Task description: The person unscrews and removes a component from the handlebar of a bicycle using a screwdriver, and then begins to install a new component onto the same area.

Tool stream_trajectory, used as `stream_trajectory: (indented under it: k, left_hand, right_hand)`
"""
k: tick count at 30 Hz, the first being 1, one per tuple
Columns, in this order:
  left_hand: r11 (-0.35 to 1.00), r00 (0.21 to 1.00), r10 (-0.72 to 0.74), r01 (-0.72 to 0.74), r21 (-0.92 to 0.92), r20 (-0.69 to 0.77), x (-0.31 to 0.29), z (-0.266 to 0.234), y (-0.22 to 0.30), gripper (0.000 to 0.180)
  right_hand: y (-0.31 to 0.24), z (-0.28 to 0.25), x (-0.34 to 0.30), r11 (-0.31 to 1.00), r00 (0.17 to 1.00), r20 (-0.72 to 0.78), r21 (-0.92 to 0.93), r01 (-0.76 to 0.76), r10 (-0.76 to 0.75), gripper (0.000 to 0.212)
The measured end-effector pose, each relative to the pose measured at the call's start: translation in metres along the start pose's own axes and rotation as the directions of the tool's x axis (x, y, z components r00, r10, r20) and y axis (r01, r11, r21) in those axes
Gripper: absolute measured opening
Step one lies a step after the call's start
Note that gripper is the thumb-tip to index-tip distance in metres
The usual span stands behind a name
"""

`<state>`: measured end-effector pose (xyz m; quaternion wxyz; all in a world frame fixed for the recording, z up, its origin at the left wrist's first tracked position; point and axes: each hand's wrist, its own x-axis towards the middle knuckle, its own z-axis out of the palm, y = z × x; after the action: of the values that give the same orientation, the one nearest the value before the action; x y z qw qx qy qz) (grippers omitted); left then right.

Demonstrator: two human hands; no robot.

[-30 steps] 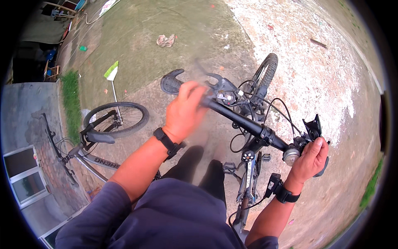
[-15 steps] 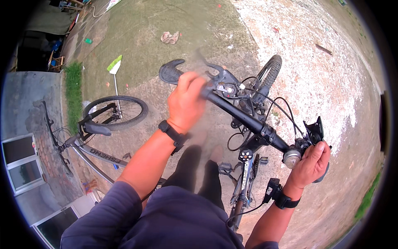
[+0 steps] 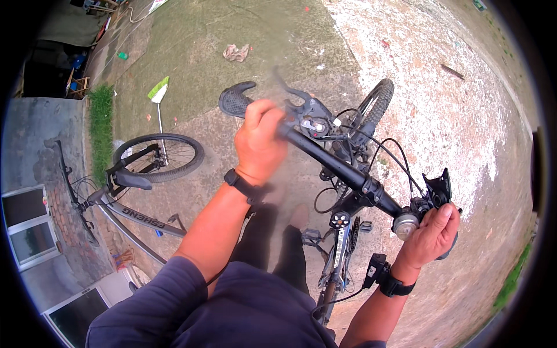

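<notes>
- Rough ground point(image 3: 197, 75), with a green broom point(image 3: 158, 91).
- Left hand point(image 3: 261, 139) is wrapped around the black handlebar point(image 3: 331, 162).
- Right hand point(image 3: 432, 235) holds the other end, beside a round bell point(image 3: 405, 227).

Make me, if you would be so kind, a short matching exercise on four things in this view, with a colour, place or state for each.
Column one
1. Left hand
2. Round bell
3. Broom
4. Cloth

Column two
A. Lies on the ground, its bristles bright green and white
B. Silver-coloured, close beside the right hand
C. Crumpled on the ground, dull pinkish-brown
D. Curled at the left part of the handlebar

Right pairs: 1-D, 2-B, 3-A, 4-C
</notes>
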<state>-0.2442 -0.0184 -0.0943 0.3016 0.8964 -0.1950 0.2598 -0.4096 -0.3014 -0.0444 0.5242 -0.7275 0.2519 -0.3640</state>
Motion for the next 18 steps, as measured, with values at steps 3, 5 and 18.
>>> stream_trajectory:
  k: [3,5,18]
  left_hand:
    - [1.000,1.000,-0.001,0.001,-0.019,0.020,0.002,0.001,-0.001,0.041]
    - [1.000,0.999,0.017,-0.016,-0.025,0.039,0.004,0.000,-0.001,0.041]
    - [0.986,0.951,0.056,-0.005,-0.167,0.303,0.012,-0.031,-0.004,0.060]
  right_hand:
    - [-0.003,0.002,0.002,1.000,1.000,-0.018,-0.002,-0.008,0.008,0.025]
    - [-0.002,0.001,0.002,1.000,0.999,-0.028,0.016,-0.025,0.025,0.025]
    - [-0.002,0.001,0.005,0.999,1.000,-0.012,0.033,-0.020,0.020,0.024]
